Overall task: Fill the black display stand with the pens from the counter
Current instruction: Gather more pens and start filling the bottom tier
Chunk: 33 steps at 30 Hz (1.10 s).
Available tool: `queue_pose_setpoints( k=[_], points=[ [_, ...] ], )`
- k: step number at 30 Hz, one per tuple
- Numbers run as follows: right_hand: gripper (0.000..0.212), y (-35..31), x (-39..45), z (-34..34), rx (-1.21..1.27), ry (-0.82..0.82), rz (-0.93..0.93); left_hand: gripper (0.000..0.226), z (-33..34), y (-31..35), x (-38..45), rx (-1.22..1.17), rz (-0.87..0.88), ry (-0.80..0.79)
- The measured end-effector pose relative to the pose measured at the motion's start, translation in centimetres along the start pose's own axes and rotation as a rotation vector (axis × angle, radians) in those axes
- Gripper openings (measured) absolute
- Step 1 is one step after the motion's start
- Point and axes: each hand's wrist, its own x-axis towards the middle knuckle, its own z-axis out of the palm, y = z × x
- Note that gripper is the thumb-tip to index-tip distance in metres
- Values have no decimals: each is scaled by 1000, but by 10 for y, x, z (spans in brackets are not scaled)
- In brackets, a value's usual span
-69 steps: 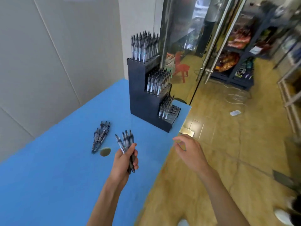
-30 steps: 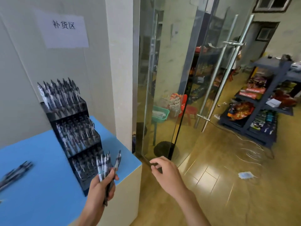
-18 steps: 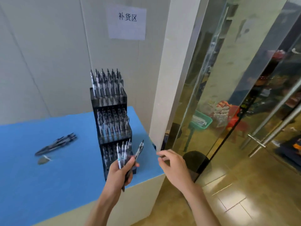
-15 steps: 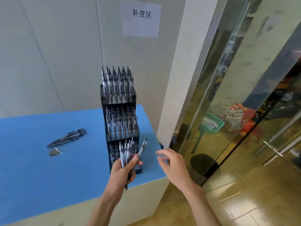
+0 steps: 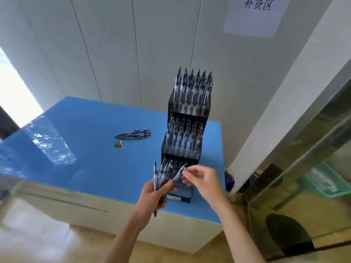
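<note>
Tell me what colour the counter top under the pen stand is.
Bright blue; the counter top shows clearly in the head view.

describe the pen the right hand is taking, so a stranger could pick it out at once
Find the blue counter, then the black display stand at its right end. In front of the stand's lowest tier the left hand grips a bunch of pens. The one meant is the pen leaning out rightward from that bunch, its upper end pinched by the right hand.

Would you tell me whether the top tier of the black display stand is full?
Apparently full: upright pens crowd the black tiered display stand's top row, no gap visible.
</note>
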Motion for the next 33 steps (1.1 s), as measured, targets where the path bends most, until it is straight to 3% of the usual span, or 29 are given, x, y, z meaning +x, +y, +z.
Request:
queue_pose_setpoints(
  k=[8, 12, 16, 21, 26, 33],
  points=[
    [8, -6, 14, 10, 225, 10, 117, 30, 4, 2, -2, 9, 26, 88],
    [5, -6, 20, 9, 253, 141, 43, 26, -13, -8, 7, -10, -21, 284],
    [4, 0, 27, 11, 48, 248, -160, 15, -35, -18, 5, -58, -48, 380],
    [8, 10, 33, 24, -313, 285, -359, 26, -51, -24, -2, -69, -28, 369],
    [11, 17, 35, 35, -408, 251, -403, 41, -55, -22, -7, -61, -1, 388],
    [12, 28, 37, 46, -453, 229, -420, 24, -57, -17, -6, -125, 57, 393]
  ],
)
